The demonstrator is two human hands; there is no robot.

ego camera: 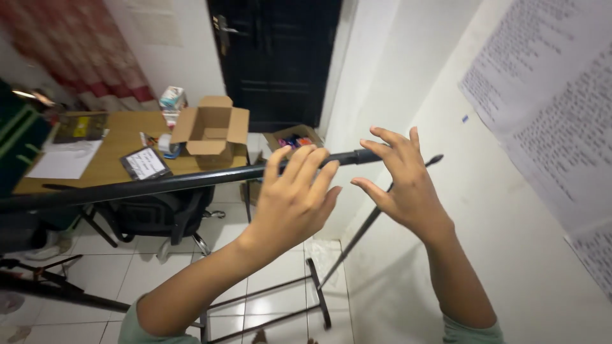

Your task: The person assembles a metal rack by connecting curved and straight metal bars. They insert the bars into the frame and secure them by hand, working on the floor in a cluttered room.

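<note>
A long black pole point(159, 185) runs across the view from the left edge to its capped end near the middle. My left hand point(293, 200) is raised with its back to me, fingers laid flat over the pole near that end and not wrapped round it. My right hand point(405, 181) is just to the right, fingers spread, with its fingertips at the pole's end cap point(364, 156). A thinner black rod point(357, 239) slants down behind my right hand to a black stand base point(319, 299) on the tiled floor.
A wooden desk point(121, 150) at the left carries an open cardboard box point(210, 130), papers and a small tablet point(145, 164), with a black chair point(159, 216) tucked under it. A black door point(280, 57) is ahead. A white wall with printed sheets point(548, 95) stands close on the right.
</note>
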